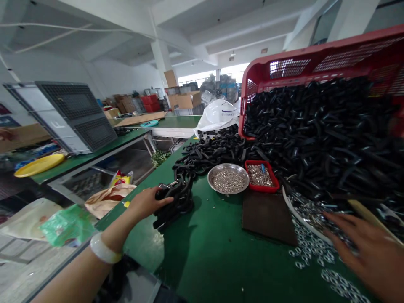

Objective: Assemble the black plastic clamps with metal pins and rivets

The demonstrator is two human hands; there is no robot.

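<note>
Grasping black parts [176, 198] near the surface's [214, 252] left edge, the left hand [145, 204] perhaps steadies the heap. The right hand [372, 248] blurs over metal fasteners [311, 210] toward the right edge; I cannot tell its grip. Bowl [227, 193] and red tray [267, 189] probably sit between for easy reach. The white bag's [214, 115] print is too small to read.

A wide, smooth bangle [105, 249], milky white and glossy, rings the left wrist as one plain, rounded band. The left forearm [75, 273] is bare, as are the left hand [145, 205] and the right hand [369, 248], the latter slightly blurred.
</note>
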